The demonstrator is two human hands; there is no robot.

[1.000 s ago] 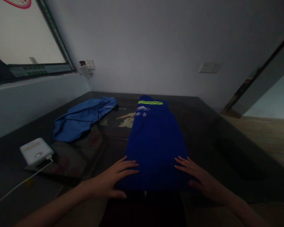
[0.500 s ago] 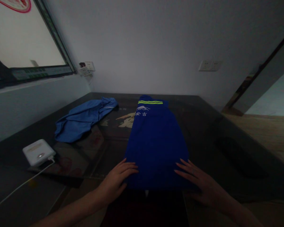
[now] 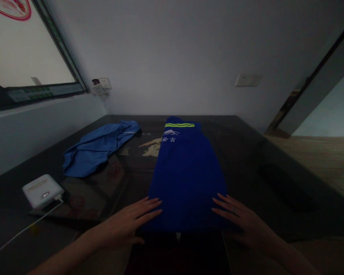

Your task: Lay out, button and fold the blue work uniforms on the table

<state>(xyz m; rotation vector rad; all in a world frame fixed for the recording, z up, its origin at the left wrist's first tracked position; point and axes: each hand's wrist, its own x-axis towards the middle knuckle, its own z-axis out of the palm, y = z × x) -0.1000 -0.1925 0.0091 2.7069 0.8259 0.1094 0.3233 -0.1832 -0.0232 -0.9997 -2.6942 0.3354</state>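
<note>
A dark blue garment (image 3: 186, 172), folded into a long strip, lies lengthwise on the dark table (image 3: 275, 179). It has a yellow-green stripe and white lettering at its far end. My left hand (image 3: 129, 223) lies flat with fingers stretched out, fingertips on the garment's near left edge. My right hand (image 3: 243, 221) rests flat on the near right edge, fingers spread. Neither hand grips anything.
A crumpled lighter blue garment (image 3: 99, 147) lies at the back left. A white power bank (image 3: 42, 190) with a white cable (image 3: 20, 231) sits at the left. Wall sockets (image 3: 101, 84) and a window are at the left wall; a doorway opens at the right.
Both hands stay at the garment's near corners. The left hand has slid slightly left and back, flattening. The view has shifted a little.
</note>
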